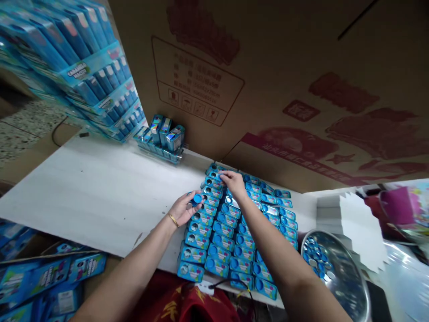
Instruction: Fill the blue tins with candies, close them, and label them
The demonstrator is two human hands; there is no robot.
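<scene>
My left hand (183,208) is held palm up, its fingers curled round a few small round caps; a blue cap (197,198) shows at the fingertips. My right hand (233,182) pinches a small blue disc, apparently another cap (221,176), against a blue box in the far left part of the rows. Under and between both hands lie rows of flat blue boxes (196,241). Boxes in the left column show dark or silvery round holes, while many to the right carry blue round caps (223,243).
A steel bowl (363,286) with several loose caps stands at the right. Behind the rows rises a large cardboard carton (268,80). Stacked blue display trays (100,103) and a small filled tray (164,151) stand left on the white table (94,188). Blue packs (50,277) fill the lower left.
</scene>
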